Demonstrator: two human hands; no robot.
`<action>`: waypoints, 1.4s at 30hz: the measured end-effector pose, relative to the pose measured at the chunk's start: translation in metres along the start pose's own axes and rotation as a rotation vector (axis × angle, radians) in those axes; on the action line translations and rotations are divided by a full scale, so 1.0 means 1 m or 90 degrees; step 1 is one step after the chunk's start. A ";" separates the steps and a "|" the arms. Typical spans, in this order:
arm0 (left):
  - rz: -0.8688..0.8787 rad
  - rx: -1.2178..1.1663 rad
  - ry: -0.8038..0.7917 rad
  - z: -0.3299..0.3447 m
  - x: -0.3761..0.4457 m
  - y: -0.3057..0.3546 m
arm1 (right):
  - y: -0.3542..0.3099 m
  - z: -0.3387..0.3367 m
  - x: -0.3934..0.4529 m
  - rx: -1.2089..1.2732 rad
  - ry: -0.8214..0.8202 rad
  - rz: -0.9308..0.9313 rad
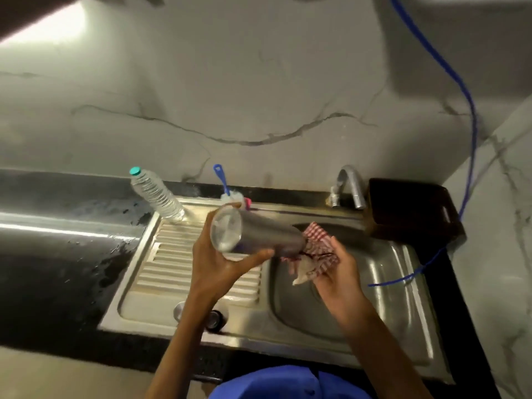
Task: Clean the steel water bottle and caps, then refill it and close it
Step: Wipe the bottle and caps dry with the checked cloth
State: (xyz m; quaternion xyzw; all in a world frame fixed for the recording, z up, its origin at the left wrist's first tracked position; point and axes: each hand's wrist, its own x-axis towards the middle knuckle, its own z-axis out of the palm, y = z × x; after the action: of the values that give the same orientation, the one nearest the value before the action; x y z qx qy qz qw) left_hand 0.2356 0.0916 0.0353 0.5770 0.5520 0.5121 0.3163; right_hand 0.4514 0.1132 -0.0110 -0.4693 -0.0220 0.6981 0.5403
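Note:
The steel water bottle (259,234) lies nearly level in the air above the sink, its flat base turned toward me. My left hand (218,263) grips it near the base from below. A red-and-white checked cloth (313,254) is bunched around the bottle's far end, and my right hand (336,272) holds that cloth against it. The bottle's mouth is hidden by the cloth. Two caps sit on the draining board's front edge, a steel cap (179,311) and a dark cap (214,319), partly behind my left forearm.
The steel sink (374,306) has its basin on the right and a ribbed draining board on the left. A tap (349,184) stands behind the basin. A plastic water bottle (155,194) and a blue-handled brush (226,185) stand at the back. The dark counter (57,254) is wet.

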 end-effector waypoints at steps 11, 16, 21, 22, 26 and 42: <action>-0.644 -0.458 -0.024 -0.078 -0.136 -0.069 | 0.061 0.078 0.001 0.009 -0.017 0.044; -0.643 -0.691 -0.101 -0.121 -0.145 -0.093 | 0.120 0.140 -0.019 -0.059 -0.108 0.150; -0.525 -0.185 -0.008 -0.206 -0.122 -0.128 | 0.175 0.183 -0.019 -0.045 -0.140 0.182; -0.490 -0.108 0.023 -0.222 -0.118 -0.140 | 0.183 0.190 -0.017 -0.044 -0.138 0.181; -0.388 0.142 0.037 -0.259 -0.093 -0.186 | 0.208 0.217 -0.011 -0.033 -0.134 0.154; -0.407 0.170 -0.124 -0.262 -0.082 -0.283 | 0.222 0.200 -0.015 -0.057 -0.067 0.022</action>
State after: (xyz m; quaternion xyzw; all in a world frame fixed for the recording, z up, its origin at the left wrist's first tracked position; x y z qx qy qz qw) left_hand -0.0883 0.0138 -0.1759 0.4579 0.7339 0.2529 0.4333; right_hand 0.1522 0.1047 -0.0093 -0.4562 -0.0733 0.7293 0.5045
